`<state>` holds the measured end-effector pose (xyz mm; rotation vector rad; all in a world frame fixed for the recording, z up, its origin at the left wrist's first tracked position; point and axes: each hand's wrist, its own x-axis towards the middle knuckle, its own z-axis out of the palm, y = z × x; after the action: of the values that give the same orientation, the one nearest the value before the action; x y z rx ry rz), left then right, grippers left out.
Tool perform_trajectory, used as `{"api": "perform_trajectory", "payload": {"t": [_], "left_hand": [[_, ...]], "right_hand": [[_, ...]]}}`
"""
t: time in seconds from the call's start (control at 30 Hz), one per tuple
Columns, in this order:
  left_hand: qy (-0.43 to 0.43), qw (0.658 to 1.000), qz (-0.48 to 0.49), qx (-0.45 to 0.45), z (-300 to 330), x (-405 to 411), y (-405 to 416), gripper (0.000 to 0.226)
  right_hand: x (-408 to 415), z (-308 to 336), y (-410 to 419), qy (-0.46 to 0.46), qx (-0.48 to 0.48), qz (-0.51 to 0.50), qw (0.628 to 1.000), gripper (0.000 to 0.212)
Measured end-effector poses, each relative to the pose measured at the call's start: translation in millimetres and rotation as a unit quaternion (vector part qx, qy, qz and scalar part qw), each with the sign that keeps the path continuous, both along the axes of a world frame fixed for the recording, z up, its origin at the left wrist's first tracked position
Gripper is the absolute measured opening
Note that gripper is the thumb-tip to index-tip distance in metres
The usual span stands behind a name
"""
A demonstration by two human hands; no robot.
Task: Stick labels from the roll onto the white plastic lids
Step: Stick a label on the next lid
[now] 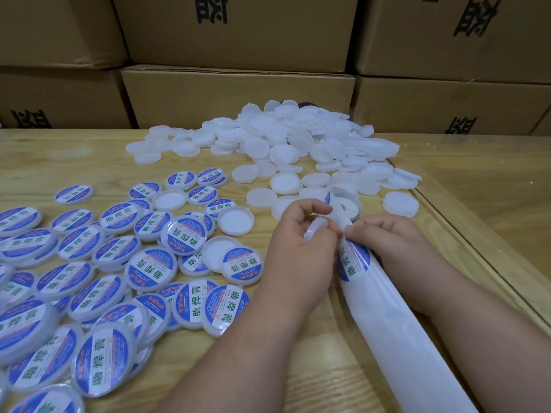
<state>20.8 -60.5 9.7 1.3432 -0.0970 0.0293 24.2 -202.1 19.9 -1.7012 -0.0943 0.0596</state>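
- White plastic lids (pixel 298 138) lie heaped at the far middle of a wooden table (pixel 74 153), seen from the head camera, with loose ones spilling toward the person's hands.
- Labelled lids (pixel 89 278), each with a blue-and-white sticker, spread across the near left of the table; a few among them sit upside down and show bare white.
- Left hand (pixel 301 236) curls its fingers round one bare lid (pixel 314 229), held on edge just beside the backing strip.
- Right hand (pixel 387 239) pinches the strip of the label roll (pixel 346 204) with thumb and fingertips, right at the top edge of the next label (pixel 350 257); the roll itself stands just beyond both hands, among the loose lids.
- Spent backing paper (pixel 402 338) trails from the hands toward the near right edge of the picture.
- Cardboard boxes (pixel 238 93) are stacked behind the table.
- Judged from this, the step in hand is peeling a label free for the lid in the left hand; whether its edge has lifted off the backing cannot be told.
- Next would come lifting the label clear without creasing it, centring it over the flat top of the lid, and pressing it down smoothly before the lid joins the finished pile on the left.
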Motion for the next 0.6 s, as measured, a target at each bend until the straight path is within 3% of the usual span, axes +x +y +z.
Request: {"api": "perform_trajectory", "payload": {"t": [0.2,0.3,0.43,0.6], "left_hand": [[-0.047,0.995,-0.045,0.071,-3.2,-5.4,-0.5,0.024],[-0.057,0.993,-0.048,0.088,-1.9,-7.2,-2.2,0.024],[-0.05,0.993,-0.055,0.092,-1.2,-7.3,-1.2,0.027],[-0.053,0.993,-0.056,0.091,-1.6,-6.3,-0.7,0.02]], "right_hand": [[3.7,0.4,-2.3,0.046,0.139,-0.03,0.989,0.02],[4.1,1.9,-1.7,0.042,0.151,-0.038,0.987,0.013],[3.3,1.7,-3.3,0.025,0.158,-0.012,0.987,0.023],[6.3,-2.5,-5.8,0.03,0.144,-0.021,0.989,0.014]]}}
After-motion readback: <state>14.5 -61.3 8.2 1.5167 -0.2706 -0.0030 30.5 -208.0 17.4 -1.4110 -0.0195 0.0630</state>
